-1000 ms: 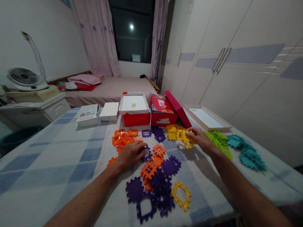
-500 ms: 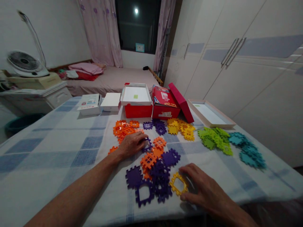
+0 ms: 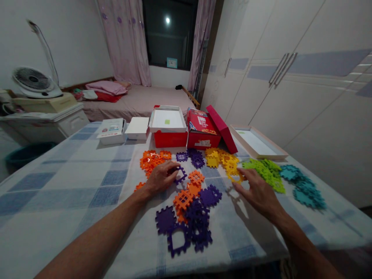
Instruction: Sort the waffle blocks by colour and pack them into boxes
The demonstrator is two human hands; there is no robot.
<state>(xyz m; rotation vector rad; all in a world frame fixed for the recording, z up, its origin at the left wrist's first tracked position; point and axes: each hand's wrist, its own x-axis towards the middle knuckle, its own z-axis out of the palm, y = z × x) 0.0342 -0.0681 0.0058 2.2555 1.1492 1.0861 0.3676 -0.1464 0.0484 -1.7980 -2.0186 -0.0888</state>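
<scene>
Between the thumb and fingers of my right hand (image 3: 257, 190) is a yellow open-frame interlocking tile (image 3: 235, 178), raised above the cloth at the near side of the yellow tile pile (image 3: 220, 156). My left hand (image 3: 162, 176) grips a purple frame tile (image 3: 180, 175) by its left edge, just right of the orange tile pile (image 3: 152, 162). In front of me lies a mixed heap of purple tiles (image 3: 197, 221) and orange tiles (image 3: 183, 199). A smaller group of purple tiles (image 3: 196, 157) lies farther back.
Green tiles (image 3: 266, 174) and teal tiles (image 3: 305, 188) are piled at the right. Along the back stand white boxes (image 3: 112, 131), a red box (image 3: 203, 130) with a leaning lid (image 3: 222, 130), and a shallow tray (image 3: 257, 142). A checked cloth (image 3: 95, 170) covers the table.
My right hand has picked up the yellow frame tile from beside the purple heap and carried it away from me to the yellow pile. My left hand stays at the purple tile.
</scene>
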